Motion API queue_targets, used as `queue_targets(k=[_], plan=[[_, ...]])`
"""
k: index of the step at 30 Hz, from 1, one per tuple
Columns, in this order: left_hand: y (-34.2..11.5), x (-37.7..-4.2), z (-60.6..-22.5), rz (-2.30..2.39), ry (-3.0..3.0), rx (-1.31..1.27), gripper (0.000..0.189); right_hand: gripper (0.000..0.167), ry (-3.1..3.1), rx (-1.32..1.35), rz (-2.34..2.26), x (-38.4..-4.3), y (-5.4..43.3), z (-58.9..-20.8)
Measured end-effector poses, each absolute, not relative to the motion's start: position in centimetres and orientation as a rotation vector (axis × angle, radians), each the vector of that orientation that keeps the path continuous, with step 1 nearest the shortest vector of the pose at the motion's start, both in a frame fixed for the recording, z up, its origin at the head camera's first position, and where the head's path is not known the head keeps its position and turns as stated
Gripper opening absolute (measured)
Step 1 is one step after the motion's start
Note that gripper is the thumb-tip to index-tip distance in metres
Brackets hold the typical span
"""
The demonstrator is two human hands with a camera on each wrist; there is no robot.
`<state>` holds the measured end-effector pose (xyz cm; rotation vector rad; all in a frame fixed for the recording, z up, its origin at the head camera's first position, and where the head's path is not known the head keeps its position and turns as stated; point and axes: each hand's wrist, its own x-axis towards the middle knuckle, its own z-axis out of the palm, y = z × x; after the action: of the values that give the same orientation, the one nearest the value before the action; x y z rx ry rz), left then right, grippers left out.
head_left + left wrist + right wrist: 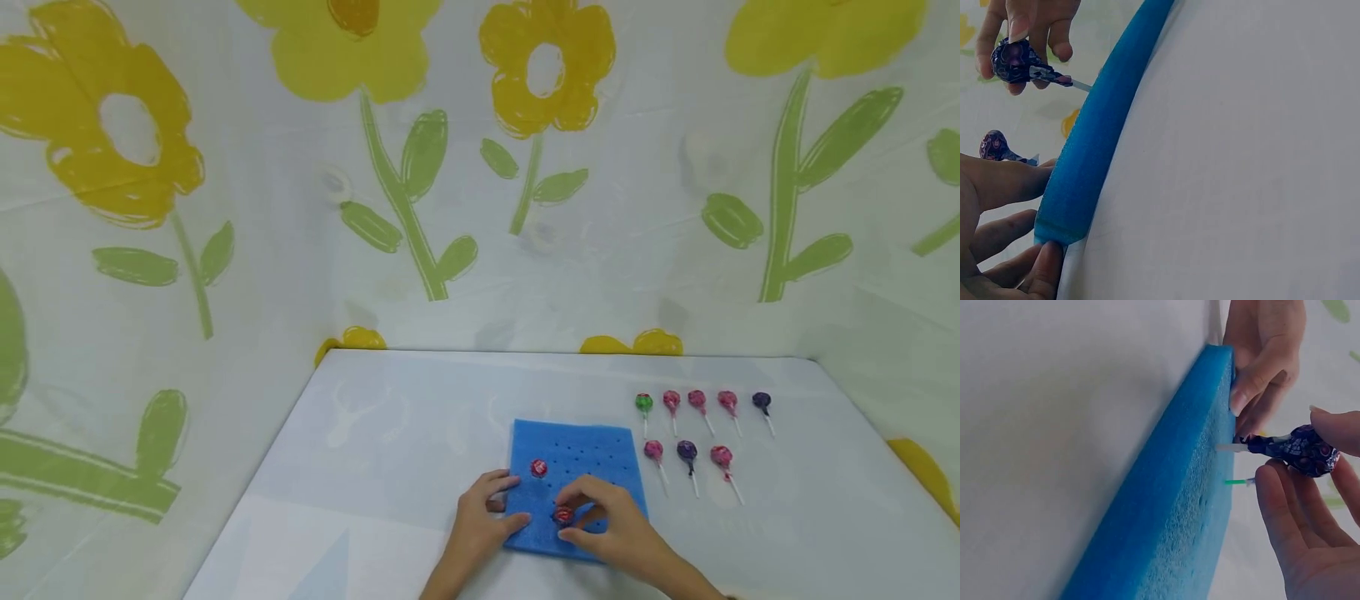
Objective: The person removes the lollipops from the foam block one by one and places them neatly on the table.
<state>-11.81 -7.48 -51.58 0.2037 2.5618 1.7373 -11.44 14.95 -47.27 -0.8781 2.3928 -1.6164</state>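
A blue foam board (534,435) with rows of small holes lies on the table. My left hand (480,518) holds its left edge, thumb on the top face and other fingers along the side. Between thumb and fingers my right hand (618,525) pinches the head of a dark-wrapped lollipop (1310,452) over the board's near part. Its white stick (1230,448) meets the foam face; how deep it sits I cannot tell. Another lollipop (538,468) stands in the board farther back, and the right wrist view shows a green stick (1235,482) at the foam.
Several wrapped lollipops lie in two rows right of the board, among them a green one (643,402), a pink one (722,456) and a purple one (762,400). A flower-printed cloth (645,217) walls in the white table (375,467) at the back and sides.
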Motion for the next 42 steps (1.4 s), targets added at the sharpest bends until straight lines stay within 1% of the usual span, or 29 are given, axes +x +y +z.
queue_targets(k=[10, 15, 22, 28, 35, 42], plan=[[-7.4, -11.9, -51.6, 1.729, 2.571, 0.211, 0.046, 0.025, 2.369, -0.844, -1.716, -11.3, 14.8, -47.2], [-7.3, -11.9, -51.6, 1.741, 2.563, 0.208, 0.046, 0.024, 2.402, -0.879, -1.789, -11.2, 15.2, -46.1], [-7.2, -11.9, -51.7, 1.745, 2.558, 0.199, 0.046, 0.030, 2.522, -0.897, -1.842, -11.0, 16.8, -44.3], [-7.4, -11.8, -51.5, 1.725, 2.571, 0.187, 0.046, 0.029, 2.642, -0.752, -1.836, -11.0, 18.5, -43.3], [-7.4, -11.9, -51.4, 1.705, 2.605, 0.197, 0.045, 0.031, 2.844, -0.571, -1.720, -11.1, 20.3, -42.9], [-7.2, -12.0, -51.7, 1.716, 2.587, 0.201, 0.045, 0.031, 2.959, -0.521, -1.644, -11.1, 22.7, -42.6]])
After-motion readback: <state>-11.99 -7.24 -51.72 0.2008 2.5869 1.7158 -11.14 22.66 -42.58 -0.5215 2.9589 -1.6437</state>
